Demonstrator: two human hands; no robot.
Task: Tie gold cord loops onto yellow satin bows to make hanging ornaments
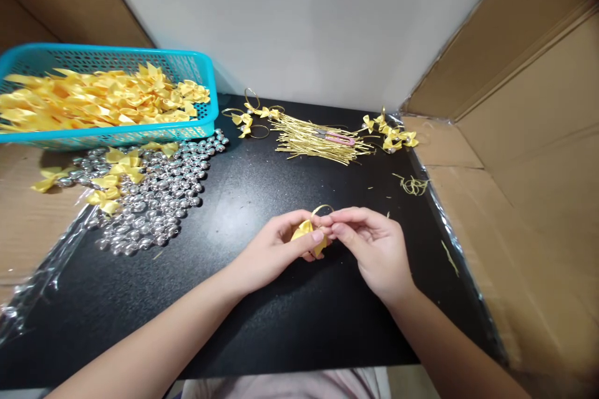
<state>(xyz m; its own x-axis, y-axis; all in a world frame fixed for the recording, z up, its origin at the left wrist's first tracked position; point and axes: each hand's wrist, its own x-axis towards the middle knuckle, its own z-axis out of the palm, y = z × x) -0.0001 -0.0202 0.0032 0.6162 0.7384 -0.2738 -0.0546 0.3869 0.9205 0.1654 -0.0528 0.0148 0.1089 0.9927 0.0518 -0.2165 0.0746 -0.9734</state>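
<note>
Your left hand (276, 250) is closed around a small yellow ribbon bow (305, 230), thumb on top and fingers curled beneath. This pins it flat and steady, just above the black desk (262, 318). Your right hand (374, 252) meets it from the other side, fingertips pinched at the bow's middle, where a thin gold loop (322, 207) arches up. That looks like a grip for fine work at the knot. The bow is shiny satin, bright yellow and partly hidden by your fingers, and it sits in front of you near the middle of the desk. Further left lies a heap of silver beads (159, 196) with a few loose bows on top, within easy reach. Behind the heap, a turquoise basket (209, 84) is piled with more yellow bows. At the back of the desk is a bundle of gold cords (311, 140) with pink-handled snips (340, 138) resting on it. Bows already carrying loops lie at either end of the bundle (248, 120) (392, 135). Cardboard walls (538, 156) enclose the workspace on both sides.
</note>
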